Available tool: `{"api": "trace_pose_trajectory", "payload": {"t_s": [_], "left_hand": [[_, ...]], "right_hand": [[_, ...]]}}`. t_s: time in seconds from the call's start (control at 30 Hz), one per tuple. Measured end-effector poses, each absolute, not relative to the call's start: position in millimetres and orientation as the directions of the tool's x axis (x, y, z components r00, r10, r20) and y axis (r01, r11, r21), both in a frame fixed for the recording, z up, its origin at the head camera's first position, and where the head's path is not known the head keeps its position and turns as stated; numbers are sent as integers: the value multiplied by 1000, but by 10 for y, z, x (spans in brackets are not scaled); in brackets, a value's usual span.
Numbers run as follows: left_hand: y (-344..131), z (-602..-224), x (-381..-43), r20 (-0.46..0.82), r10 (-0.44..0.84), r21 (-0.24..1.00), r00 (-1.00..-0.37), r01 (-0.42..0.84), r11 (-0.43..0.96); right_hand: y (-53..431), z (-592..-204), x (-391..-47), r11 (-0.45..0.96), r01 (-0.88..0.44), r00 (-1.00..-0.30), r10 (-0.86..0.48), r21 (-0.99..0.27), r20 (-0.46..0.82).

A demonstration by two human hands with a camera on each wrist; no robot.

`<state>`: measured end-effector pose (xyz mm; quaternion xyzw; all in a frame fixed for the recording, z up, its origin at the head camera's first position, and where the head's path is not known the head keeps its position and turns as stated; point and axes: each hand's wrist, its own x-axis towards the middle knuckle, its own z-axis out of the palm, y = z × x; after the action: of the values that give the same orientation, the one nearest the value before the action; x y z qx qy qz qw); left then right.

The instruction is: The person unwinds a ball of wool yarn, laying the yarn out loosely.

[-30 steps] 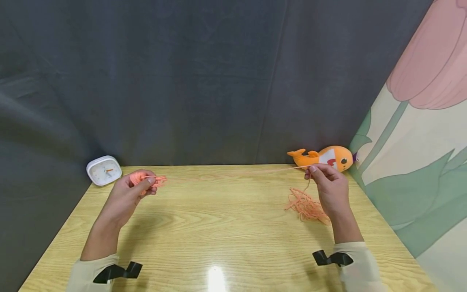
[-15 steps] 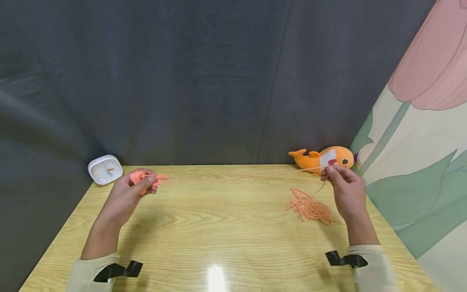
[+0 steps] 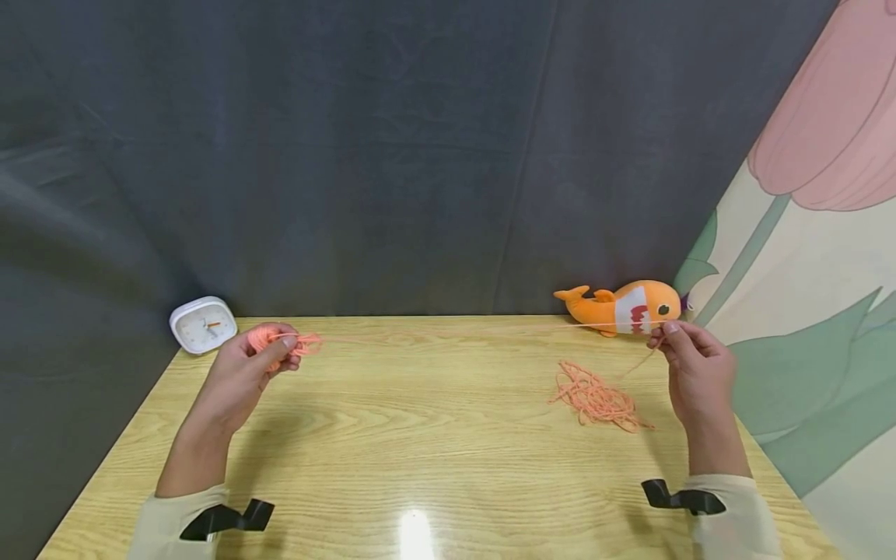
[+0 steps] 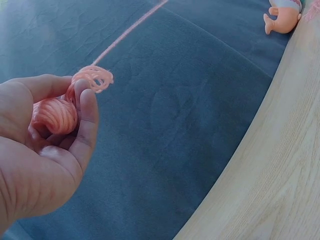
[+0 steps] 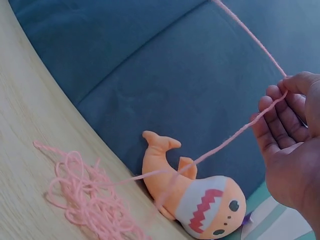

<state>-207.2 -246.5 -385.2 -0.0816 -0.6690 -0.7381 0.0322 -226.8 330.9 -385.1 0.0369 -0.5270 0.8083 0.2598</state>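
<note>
The left hand (image 3: 243,375) grips a yarn bundle (image 4: 55,116) as the right hand (image 3: 703,377) pinches its taut strand (image 4: 129,31); gentle, even tension should spare the loose pile (image 3: 593,398) from knots

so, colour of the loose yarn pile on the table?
The yarn pile is coral, a pinkish orange; head view shows it best.

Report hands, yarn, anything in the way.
Left hand grips yarn bundle; right hand pinches strand. Strand stretched between hands, loose pile on table. Plush beyond pile; no obstruction seen between hands.
</note>
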Motion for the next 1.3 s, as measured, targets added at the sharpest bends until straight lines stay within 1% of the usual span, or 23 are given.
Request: {"api": "trace_pose_trajectory", "payload": {"t_s": [0.3, 0.47, 0.8, 1.0, 1.13, 1.3], "left_hand": [[-2458, -3852, -2093, 157, 39, 984, -987, 153, -96], [-2464, -3857, -2105, 159, 21, 981, -987, 156, -115], [-2503, -3858, -2095, 185, -11, 972, -983, 184, -149], [-2522, -3845, -2103, 192, -37, 971, -981, 195, -137], [-2517, -3851, -2107, 181, -39, 973, -983, 185, -139], [-2503, -3872, -2117, 174, -33, 974, -984, 177, -140]], "right_hand": [[3394, -3904, -2240, -368, -453, -858, 428, -812, 285], [3449, -3974, -2232, -370, -450, -852, 452, -813, 266], [3616, -4034, -2227, -366, -492, -805, 538, -790, 251], [3728, -4024, -2193, -390, -474, -802, 561, -789, 205], [3766, -4052, -2186, -357, -443, -822, 527, -822, 214], [3757, -4157, -2190, -270, -375, -885, 389, -887, 255]]}}
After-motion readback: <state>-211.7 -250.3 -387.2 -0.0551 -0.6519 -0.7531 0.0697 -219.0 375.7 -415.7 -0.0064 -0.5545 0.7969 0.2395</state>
